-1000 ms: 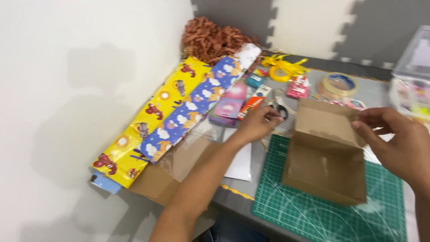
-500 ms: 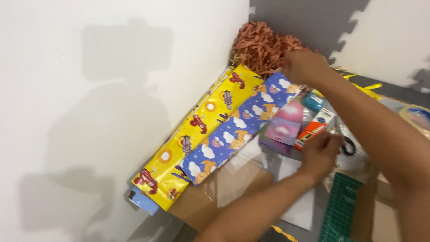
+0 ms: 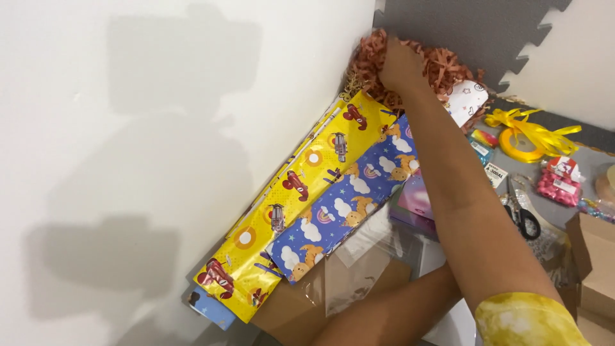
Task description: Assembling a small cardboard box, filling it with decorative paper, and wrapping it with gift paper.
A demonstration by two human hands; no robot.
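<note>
1. Reaching farther than half a second ago, the right hand (image 3: 400,64) now sits buried in the brown shredded paper (image 3: 442,67) at the far corner by the wall.
2. Its fingers curl into the shreds; how tightly they grip cannot be told.
3. Only the left forearm shows, near the bottom edge; its hand is hidden behind the right arm.
4. Yellow wrapping paper (image 3: 291,198) and blue wrapping paper (image 3: 346,205) lie just left of the arm.
5. Yellow ribbon (image 3: 528,138) and scissors (image 3: 522,214) lie right on the surface (image 3: 576,154).
</note>
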